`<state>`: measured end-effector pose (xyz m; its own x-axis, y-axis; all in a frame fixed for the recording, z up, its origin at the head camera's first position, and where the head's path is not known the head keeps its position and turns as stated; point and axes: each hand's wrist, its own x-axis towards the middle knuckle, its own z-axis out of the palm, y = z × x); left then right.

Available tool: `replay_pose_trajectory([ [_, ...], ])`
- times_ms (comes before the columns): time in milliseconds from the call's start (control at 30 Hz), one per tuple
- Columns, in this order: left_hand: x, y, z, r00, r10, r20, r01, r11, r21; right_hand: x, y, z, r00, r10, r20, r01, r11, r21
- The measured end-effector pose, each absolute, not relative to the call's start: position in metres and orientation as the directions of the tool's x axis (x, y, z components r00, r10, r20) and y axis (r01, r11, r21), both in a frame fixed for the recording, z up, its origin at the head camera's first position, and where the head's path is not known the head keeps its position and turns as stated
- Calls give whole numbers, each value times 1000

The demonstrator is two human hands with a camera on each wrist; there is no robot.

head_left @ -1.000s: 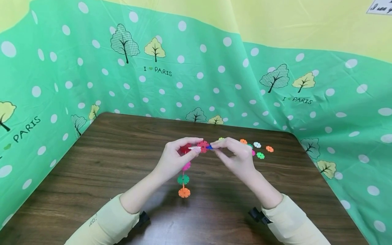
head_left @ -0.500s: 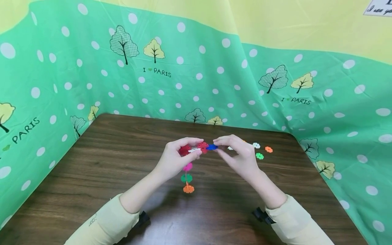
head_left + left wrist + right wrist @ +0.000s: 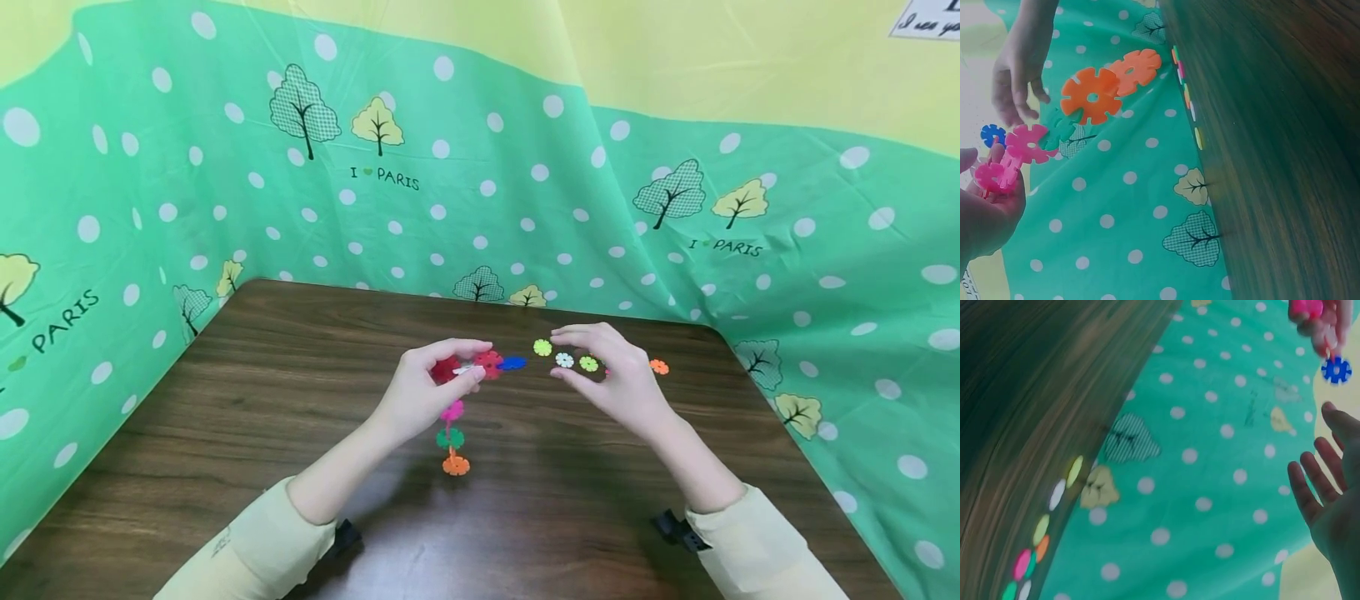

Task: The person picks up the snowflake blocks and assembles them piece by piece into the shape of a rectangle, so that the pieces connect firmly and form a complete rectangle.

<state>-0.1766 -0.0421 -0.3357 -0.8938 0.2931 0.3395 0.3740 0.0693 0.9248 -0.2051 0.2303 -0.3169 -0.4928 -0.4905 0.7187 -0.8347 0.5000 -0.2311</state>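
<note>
My left hand (image 3: pixel 416 392) pinches a linked chain of notched plastic snowflake discs above the table. At its right end a blue disc (image 3: pixel 513 363) joins a red disc (image 3: pixel 491 363); a white piece and more red show partly behind the fingers. From the hand hangs a strand with a pink disc (image 3: pixel 452 410), a green disc (image 3: pixel 450 438) and an orange disc (image 3: pixel 456 465). In the left wrist view two orange discs (image 3: pixel 1092 96) end this strand. My right hand (image 3: pixel 622 375) is apart from the chain, thumb and fingers spread with nothing between them.
Loose discs lie on the brown table (image 3: pixel 300 400) behind and beside the right hand: a lime disc (image 3: pixel 542 347), a white disc (image 3: pixel 564 360), an orange disc (image 3: pixel 659 367) and several others, some hidden by the hand. A dotted green curtain (image 3: pixel 480 217) stands behind the table.
My right hand has let go of the blue disc and moved right, its fingers spreading apart. The blue disc stays on the chain. My left hand keeps its grip while the hanging strand sways slightly.
</note>
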Motion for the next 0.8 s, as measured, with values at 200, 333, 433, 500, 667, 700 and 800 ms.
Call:
replay_pose_trajectory([
  [200,-177,-46,-337,-901,289,324,361,81,929,-210,260,-320,-586,-539,604,-777,584,-233],
  [333,-177,-48,-336,-902,288,320,360,95,928,-213,278,-322,-639,-549,539,-741,627,-240],
  [433,-176,-49,-336,-902,289,321,361,97,927,-215,289,-325,-679,-537,500,-705,666,-243],
  [500,-176,-49,-336,-903,289,317,356,94,930,-217,296,-327,-696,-527,488,-685,690,-232],
  [667,-176,-50,-335,-903,290,318,358,97,929,-222,312,-333,-745,-490,452,-627,745,-227],
  [700,-177,-50,-335,-901,291,321,363,99,927,-223,315,-335,-762,-477,439,-608,760,-229],
  [800,-178,-50,-336,-897,292,331,374,105,922,-226,325,-340,-792,-454,408,-571,787,-234],
])
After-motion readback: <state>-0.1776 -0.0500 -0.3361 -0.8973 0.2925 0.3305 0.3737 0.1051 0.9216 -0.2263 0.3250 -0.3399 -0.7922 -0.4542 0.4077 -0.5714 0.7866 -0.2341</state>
